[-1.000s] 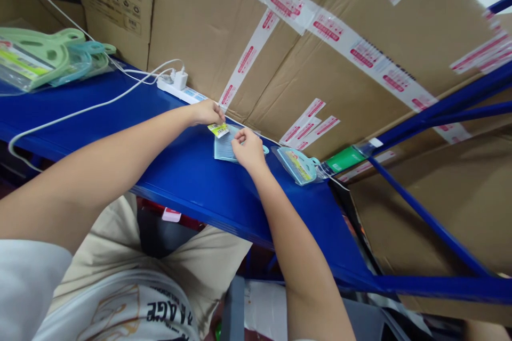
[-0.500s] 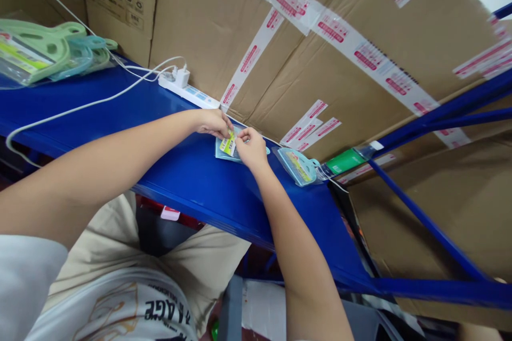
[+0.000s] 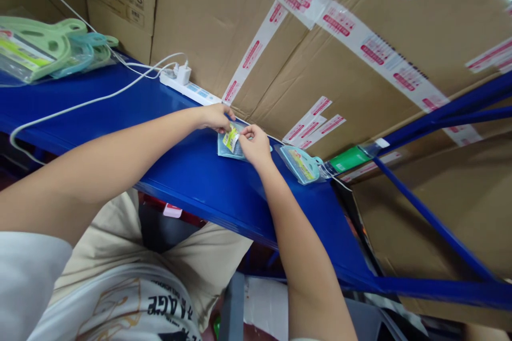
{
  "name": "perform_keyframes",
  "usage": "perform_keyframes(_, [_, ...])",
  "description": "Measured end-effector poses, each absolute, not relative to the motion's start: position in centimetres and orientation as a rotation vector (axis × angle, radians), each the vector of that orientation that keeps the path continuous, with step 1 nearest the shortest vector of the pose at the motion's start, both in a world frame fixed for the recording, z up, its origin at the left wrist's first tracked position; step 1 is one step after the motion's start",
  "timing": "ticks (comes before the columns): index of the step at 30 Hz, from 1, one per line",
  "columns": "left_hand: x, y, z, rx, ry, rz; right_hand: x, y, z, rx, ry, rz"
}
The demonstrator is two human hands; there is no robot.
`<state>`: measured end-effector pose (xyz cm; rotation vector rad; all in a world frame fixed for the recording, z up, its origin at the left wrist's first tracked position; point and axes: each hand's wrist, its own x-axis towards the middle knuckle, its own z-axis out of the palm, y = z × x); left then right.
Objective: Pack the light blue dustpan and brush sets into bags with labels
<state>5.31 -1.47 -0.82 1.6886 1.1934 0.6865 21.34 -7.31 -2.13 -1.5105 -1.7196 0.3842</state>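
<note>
In the head view a light blue dustpan lies on the blue shelf between my hands, in what looks like clear wrapping. On top of it is a yellow and white label, tilted up a little. My left hand has its fingers bent over the label's upper edge, the index finger raised a bit. With thumb and index finger pinched, my right hand holds the label's right side and partly covers the dustpan. A second light blue dustpan, bagged and labelled, lies to the right.
Bagged green and blue dustpans are stacked at the far left. A white power strip with a charger and cables runs along the back, before large cardboard boxes. A green-labelled bottle lies at the right, near blue metal struts.
My left index finger has lifted slightly off the label. The label's right side now stands a little higher at my right fingertips. The camera view has shifted slightly.
</note>
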Motion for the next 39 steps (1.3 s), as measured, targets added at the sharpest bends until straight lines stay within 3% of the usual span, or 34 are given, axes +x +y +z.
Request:
perform_keyframes(21, [5.9, -1.9, -0.6, 1.84, 1.329, 0.628, 22.1, -6.5, -2.8, -1.488, -1.779, 0.404])
perform_keyframes(32, [4.5, -2.9, 1.3, 2.051, 1.064, 0.008, 21.8, -6.9, -2.4, -1.499, -1.778, 0.375])
perform_keyframes(39, [5.6, -3.4, 0.8, 2.096, 1.041, 0.002, 22.2, -6.5, -2.9, -1.49, -1.811, 0.375])
